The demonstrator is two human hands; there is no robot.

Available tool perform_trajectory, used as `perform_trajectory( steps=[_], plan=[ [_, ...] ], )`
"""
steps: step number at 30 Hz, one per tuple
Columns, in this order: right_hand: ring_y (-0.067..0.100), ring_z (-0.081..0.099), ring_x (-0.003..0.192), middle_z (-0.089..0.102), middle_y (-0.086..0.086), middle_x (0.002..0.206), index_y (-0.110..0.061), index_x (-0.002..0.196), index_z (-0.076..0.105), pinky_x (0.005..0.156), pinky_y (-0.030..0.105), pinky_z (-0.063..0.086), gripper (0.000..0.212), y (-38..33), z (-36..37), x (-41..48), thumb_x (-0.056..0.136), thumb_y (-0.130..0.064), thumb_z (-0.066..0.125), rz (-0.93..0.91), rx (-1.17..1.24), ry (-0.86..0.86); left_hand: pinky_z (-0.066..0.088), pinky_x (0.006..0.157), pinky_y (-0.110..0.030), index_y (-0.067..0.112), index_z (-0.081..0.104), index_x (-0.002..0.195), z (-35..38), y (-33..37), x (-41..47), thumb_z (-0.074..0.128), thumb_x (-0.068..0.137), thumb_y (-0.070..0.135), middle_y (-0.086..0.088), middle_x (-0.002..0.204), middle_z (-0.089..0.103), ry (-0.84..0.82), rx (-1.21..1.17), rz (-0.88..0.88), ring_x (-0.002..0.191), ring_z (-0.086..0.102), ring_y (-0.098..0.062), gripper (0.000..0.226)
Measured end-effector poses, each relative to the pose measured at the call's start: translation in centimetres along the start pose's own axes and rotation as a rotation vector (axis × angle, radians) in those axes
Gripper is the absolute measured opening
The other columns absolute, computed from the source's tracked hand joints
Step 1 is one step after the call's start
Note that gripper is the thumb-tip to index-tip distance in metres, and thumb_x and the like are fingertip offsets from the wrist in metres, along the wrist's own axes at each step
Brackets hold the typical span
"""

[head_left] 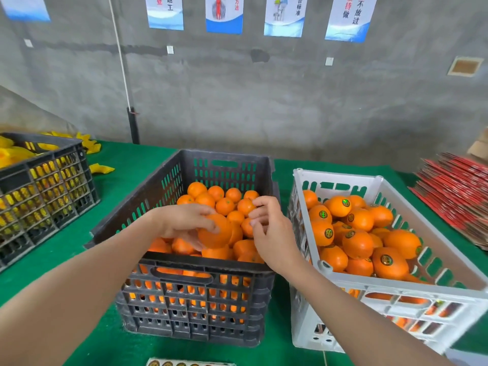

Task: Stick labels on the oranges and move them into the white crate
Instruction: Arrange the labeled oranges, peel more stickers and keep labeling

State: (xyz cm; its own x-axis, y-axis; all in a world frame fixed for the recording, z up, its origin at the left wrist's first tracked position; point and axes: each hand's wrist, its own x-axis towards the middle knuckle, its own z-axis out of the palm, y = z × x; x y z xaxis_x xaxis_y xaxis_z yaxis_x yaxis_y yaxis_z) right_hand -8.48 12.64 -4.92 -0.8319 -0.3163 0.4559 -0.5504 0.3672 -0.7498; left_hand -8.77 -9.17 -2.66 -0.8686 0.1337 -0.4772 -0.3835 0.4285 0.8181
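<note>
Label sheet (190, 363) nearest; round, firm, smooth-skinned orange (215, 231) cupped in left hand (184, 220) over black slatted plastic crate (148, 215); right hand (269, 228) fingers pinched narrow, contents unclear. Likely light, best cradled around the middle.

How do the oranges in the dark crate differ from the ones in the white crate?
The oranges in the dark crate show no round stickers, while several oranges in the white crate carry one. The dark crate sits in the middle, under both hands; the white crate stands to its right, untouched. The left hand holds one orange over the dark crate. Both crates are slotted plastic on the green table cover.
</note>
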Motion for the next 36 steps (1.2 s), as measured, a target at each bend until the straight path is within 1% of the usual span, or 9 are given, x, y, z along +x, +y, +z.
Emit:
perform_trajectory(
  steps=[2, 6, 11, 15, 19, 22, 25, 30, 36],
  plan=[
    [-0.002, 0.056, 0.090, 0.057, -0.014, 0.095, -0.032, 0.105, 0.043, 0.076, 0.006, 0.045, 0.031, -0.4, -0.4, 0.0, 0.092, -0.005, 0.053, 0.050, 0.105, 0.079, 0.055, 0.087, -0.043, 0.023, 0.050, 0.129, 0.6, 0.3, -0.8, 0.069, 0.081, 0.002, -0.014, 0.138, 0.045, -0.032, -0.221, 0.203, 0.115, 0.058, -0.033, 0.056],
    [0.011, 0.062, 0.098, 0.063, -0.002, 0.101, -0.021, 0.101, 0.053, 0.086, 0.033, 0.055, 0.017, -1.3, -2.2, -0.3, 0.090, -0.009, 0.059, 0.173, 0.342, 0.153, 0.054, 0.089, -0.044, 0.031, 0.062, 0.116, 2.4, 1.0, -2.9, 0.074, 0.066, -0.011, -0.015, 0.132, 0.052, -0.043, -0.436, 0.388, 0.113, 0.060, -0.034, 0.066],
    [0.018, 0.067, 0.095, 0.068, 0.006, 0.102, -0.019, 0.108, 0.052, 0.067, 0.027, 0.057, 0.023, -3.0, -4.7, -1.7, 0.088, -0.010, 0.062, 0.328, 0.755, 0.066, 0.056, 0.078, -0.044, 0.031, 0.059, 0.114, 6.0, 2.2, -5.2, 0.081, 0.054, -0.007, -0.013, 0.128, 0.054, 0.091, -0.527, 0.529, 0.103, 0.065, -0.036, 0.074],
    [0.011, 0.064, 0.097, 0.065, 0.001, 0.104, -0.022, 0.106, 0.051, 0.080, 0.029, 0.056, 0.028, -3.9, -5.8, -2.9, 0.086, -0.008, 0.065, 0.244, 0.617, 0.071, 0.057, 0.066, -0.034, 0.031, 0.056, 0.119, 9.4, 3.7, -5.9, 0.083, 0.060, 0.003, -0.007, 0.121, 0.060, 0.164, -0.534, 0.572, 0.090, 0.070, -0.029, 0.071],
    [0.004, 0.063, 0.095, 0.068, -0.009, 0.096, -0.014, 0.090, 0.064, 0.083, 0.022, 0.053, 0.004, -4.1, -8.6, -3.5, 0.087, -0.011, 0.063, 0.183, 0.587, 0.104, 0.056, 0.073, -0.037, 0.018, 0.048, 0.129, 10.9, 4.7, -6.2, 0.067, 0.067, 0.029, -0.015, 0.118, 0.064, 0.072, -0.766, 0.412, 0.092, 0.070, -0.029, 0.065],
    [0.006, 0.061, 0.104, 0.066, -0.009, 0.109, -0.014, 0.086, 0.067, 0.090, 0.025, 0.049, 0.007, -4.4, -10.2, -3.6, 0.088, -0.011, 0.061, 0.211, 0.616, -0.015, 0.057, 0.079, -0.047, 0.011, 0.043, 0.135, 12.1, 5.2, -6.2, 0.070, 0.068, 0.024, -0.021, 0.128, 0.058, -0.030, -0.985, 0.399, 0.104, 0.065, -0.040, 0.073],
    [0.009, 0.056, 0.111, 0.062, -0.002, 0.119, -0.012, 0.082, 0.066, 0.096, 0.027, 0.045, 0.008, -4.9, -11.2, -3.8, 0.087, -0.008, 0.062, 0.175, 0.556, -0.114, 0.058, 0.073, -0.041, 0.009, 0.044, 0.135, 13.2, 5.8, -6.2, 0.075, 0.062, 0.022, -0.018, 0.126, 0.061, -0.032, -0.997, 0.423, 0.106, 0.065, -0.033, 0.081],
    [-0.003, 0.049, 0.107, 0.055, -0.003, 0.119, -0.020, 0.075, 0.063, 0.074, -0.002, 0.039, 0.014, -5.4, -12.1, -3.9, 0.087, -0.013, 0.064, 0.082, 0.326, -0.171, 0.058, 0.074, -0.039, 0.011, 0.051, 0.130, 14.4, 6.1, -6.4, 0.071, 0.067, 0.022, -0.014, 0.120, 0.066, -0.024, -0.913, 0.417, 0.105, 0.067, -0.028, 0.067],
    [-0.002, 0.048, 0.105, 0.054, -0.007, 0.114, -0.027, 0.073, 0.059, 0.074, -0.001, 0.037, 0.018, -4.6, -12.2, -4.0, 0.087, -0.018, 0.064, 0.022, 0.178, -0.140, 0.057, 0.080, -0.041, 0.012, 0.051, 0.131, 15.6, 6.4, -6.8, 0.068, 0.073, 0.019, -0.016, 0.127, 0.062, -0.032, -0.918, 0.428, 0.110, 0.064, -0.030, 0.061]
  ],
)
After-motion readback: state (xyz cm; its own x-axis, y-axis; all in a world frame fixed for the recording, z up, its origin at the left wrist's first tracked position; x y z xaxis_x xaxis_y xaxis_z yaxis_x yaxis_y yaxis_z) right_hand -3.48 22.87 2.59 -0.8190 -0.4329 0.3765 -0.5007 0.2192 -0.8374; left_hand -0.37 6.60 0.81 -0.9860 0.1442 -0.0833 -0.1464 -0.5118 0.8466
